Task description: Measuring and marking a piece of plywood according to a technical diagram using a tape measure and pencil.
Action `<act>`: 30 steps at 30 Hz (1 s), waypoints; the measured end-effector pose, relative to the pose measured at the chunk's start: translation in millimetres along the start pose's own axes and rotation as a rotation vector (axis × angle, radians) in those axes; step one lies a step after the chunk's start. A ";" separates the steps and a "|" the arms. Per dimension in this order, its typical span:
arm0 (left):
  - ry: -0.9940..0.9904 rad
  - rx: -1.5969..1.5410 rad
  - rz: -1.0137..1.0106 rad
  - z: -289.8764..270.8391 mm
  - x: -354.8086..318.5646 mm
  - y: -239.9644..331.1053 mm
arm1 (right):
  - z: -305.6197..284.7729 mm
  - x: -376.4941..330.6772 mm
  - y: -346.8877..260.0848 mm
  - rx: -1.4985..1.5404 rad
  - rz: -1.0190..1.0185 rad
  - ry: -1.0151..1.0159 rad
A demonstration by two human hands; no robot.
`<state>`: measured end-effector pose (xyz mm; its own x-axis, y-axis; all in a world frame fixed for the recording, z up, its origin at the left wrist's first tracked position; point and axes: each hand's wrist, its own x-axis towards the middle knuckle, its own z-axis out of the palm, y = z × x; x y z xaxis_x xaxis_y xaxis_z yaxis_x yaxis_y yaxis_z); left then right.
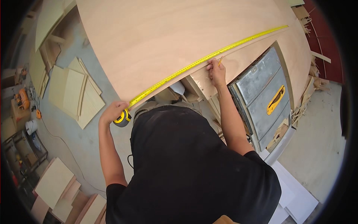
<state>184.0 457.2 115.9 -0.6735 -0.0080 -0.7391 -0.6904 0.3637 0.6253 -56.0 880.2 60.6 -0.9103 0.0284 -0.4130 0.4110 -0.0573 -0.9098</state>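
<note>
A large plywood sheet (149, 41) spans the far side in front of me. Along its near edge lies the yellow blade of a tape measure (209, 56), drawn out far to the right. My left hand (114, 111) is closed at the sheet's near left corner, gripping the tape where it leaves its black and yellow case, which hangs just past the edge. My right hand (217, 72) rests by the near edge around the middle of the blade. Its fingers are closed on a thin yellow pencil (220, 61), which tilts upward.
To the right, a grey saw table (263, 91) with a yellow blade insert (276, 100) is set into the wooden bench. Cut boards (76, 91) lie on the floor at left, more boards (56, 183) lower left. A cable (65, 143) crosses the floor. White panels (294, 194) lie lower right.
</note>
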 end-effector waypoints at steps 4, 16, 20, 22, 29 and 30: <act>0.002 0.004 0.032 1.4 -2.8 -4.7 | 3.1 0.1 1.3 0.015 -0.007 -0.002; 0.116 0.055 -0.011 -4.1 0.1 -10.5 | -0.4 -1.4 2.1 -0.037 -0.033 0.017; 0.097 0.055 -0.043 -4.8 -0.6 -5.0 | -7.5 0.4 -0.7 0.052 0.004 -0.043; 0.102 0.063 -0.046 -4.5 -0.8 -7.0 | -9.9 -0.5 -7.0 0.114 0.035 -0.078; 0.091 0.121 -0.032 -5.8 -0.3 -11.3 | 20.4 -7.1 -47.4 0.246 -0.164 -0.250; 0.092 0.120 -0.031 -5.6 -0.7 -9.2 | 23.0 -3.9 -50.3 0.245 -0.165 -0.250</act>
<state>189.3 448.6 112.2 -0.6777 -0.1038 -0.7280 -0.6783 0.4706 0.5643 -74.3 860.0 108.9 -0.9596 -0.1857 -0.2116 0.2615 -0.3099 -0.9141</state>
